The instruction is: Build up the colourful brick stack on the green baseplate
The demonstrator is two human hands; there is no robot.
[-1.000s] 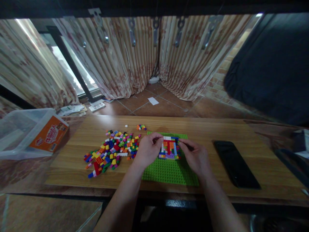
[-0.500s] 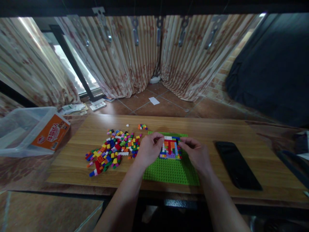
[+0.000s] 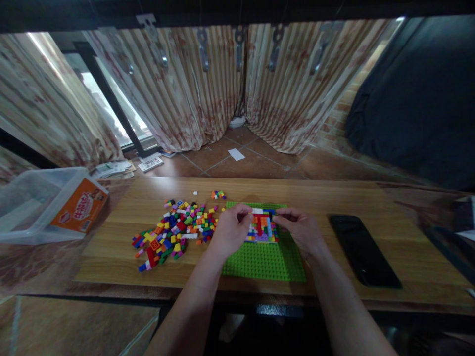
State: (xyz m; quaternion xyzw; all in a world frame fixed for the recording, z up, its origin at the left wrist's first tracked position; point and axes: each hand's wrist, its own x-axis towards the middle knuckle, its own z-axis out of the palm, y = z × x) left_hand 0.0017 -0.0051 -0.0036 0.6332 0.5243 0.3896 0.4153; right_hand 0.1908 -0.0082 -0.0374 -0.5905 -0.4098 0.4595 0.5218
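Note:
A multicoloured toy-brick build (image 3: 262, 226) sits on the upper part of a green studded baseplate (image 3: 263, 264). White, red, orange, light blue and purple bricks show on its top. My left hand (image 3: 233, 230) is at the build's left edge, thumb and forefinger closed on it. At the opposite edge, my right hand (image 3: 299, 228) pinches the build near its upper right corner. The fingers cover parts of both side edges, so any small loose brick between them is hidden.
Left of the baseplate lies a spread of loose bricks (image 3: 170, 232), with a small brick cluster (image 3: 218, 195) behind it. A black phone (image 3: 365, 252) rests on the wooden table (image 3: 319, 198) at right. A clear plastic bin (image 3: 40, 202) stands beyond the table's left end.
The hands and the build keep nearly the same places, with only slight finger movement. The whole view has shifted a little.

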